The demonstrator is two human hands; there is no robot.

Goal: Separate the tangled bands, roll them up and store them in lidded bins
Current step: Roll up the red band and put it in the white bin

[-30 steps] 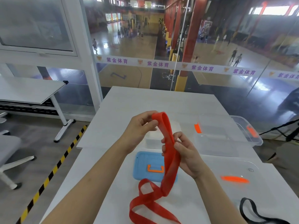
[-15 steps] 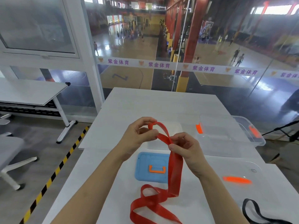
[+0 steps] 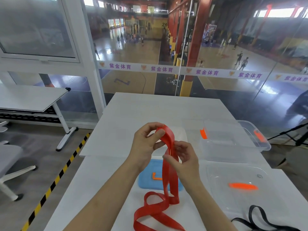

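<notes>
A: What are the fingers doing?

B: The left hand [image 3: 146, 147] has its fingers [image 3: 158, 133] pinched closed on the folded top of the red band [image 3: 168, 172]. The right hand [image 3: 185, 157] is curled loosely round the strand just below, thumb and fingers closed on it.

A: Anything different from a second ago?

B: Yes. The fold was a tall open arch held between hands set apart; now the hands have drawn close and the top is bent tighter over the left fingers. I judge the rolling is only starting: most of the band hangs down and lies in loose coils on the white surface [image 3: 116, 164].

A: And the rest?

B: The blue lid [image 3: 146, 179] lies flat behind the hanging strand. The clear bin [image 3: 233, 144] with orange latches stands open to the right, a clear lid [image 3: 236, 185] nearer. The black band [image 3: 256, 220] lies apart at the lower right, so the separating looks done.

A: Any writing?

B: The strip on the glass repeats 紫金体育 in purple; a "24" shows on a far pillar.
</notes>
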